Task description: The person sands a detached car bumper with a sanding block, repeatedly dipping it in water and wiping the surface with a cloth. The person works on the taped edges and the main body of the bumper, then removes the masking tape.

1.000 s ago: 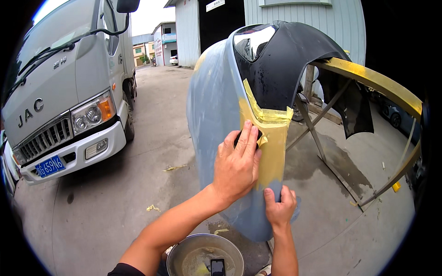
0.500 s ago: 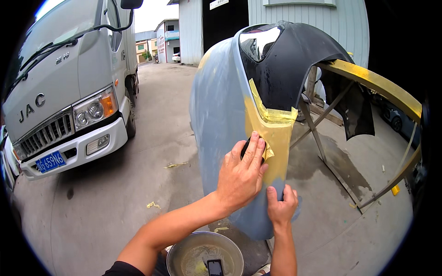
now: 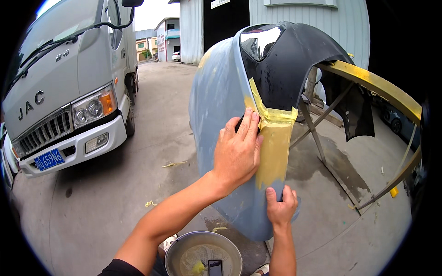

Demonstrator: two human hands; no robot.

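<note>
A grey-blue car bumper [image 3: 212, 101] stands on end before me, with a smooth yellowish filler patch [image 3: 272, 154] on its narrow end. My left hand [image 3: 237, 154] presses a black hand sanding block [image 3: 239, 124] against the bumper's edge, just left of the patch; the fingers lie over the block and cover most of it. Lower down, my right hand [image 3: 282, 209] grips the bumper's right edge, thumb on the front. Yellow masking tape [image 3: 281, 115] borders the black upper part [image 3: 276, 76] above the filler.
A metal basin [image 3: 168, 257] of cloudy water stands below, a phone [image 3: 215, 267] at its near side. A yellow-topped metal stand [image 3: 391, 83] is at the right. A grey truck [image 3: 64, 96] is parked at the left. Tape scraps [image 3: 174, 163] litter the concrete.
My left hand has slid the sanding block up and left, off the middle of the filler patch to the bumper's edge. The right hand keeps its hold.
</note>
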